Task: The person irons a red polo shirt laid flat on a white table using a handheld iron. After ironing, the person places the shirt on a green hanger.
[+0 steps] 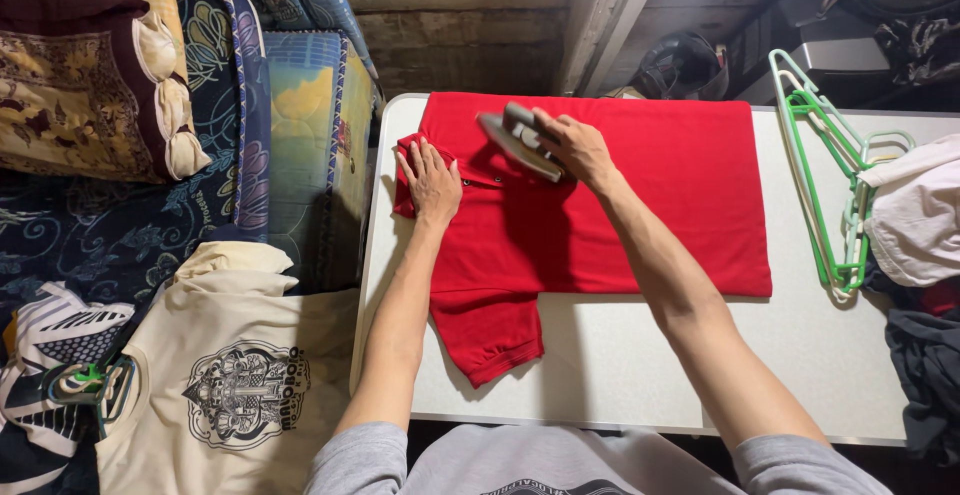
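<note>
Red polo shirt [640,205] lies flat on the white table [620,365], its long axis running left to right, collar end toward our left. Our right hand [575,145] is closed around the handle of the grey iron [515,140], which rests on the shirt just right of the collar. Our left hand [430,180] lies open, palm down, pressing the collar flat, just beside the iron. Green hangers [830,175] lie well apart at the right.

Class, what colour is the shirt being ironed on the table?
Plain red shirt, shown in the head view, under the iron held by the right hand.
</note>
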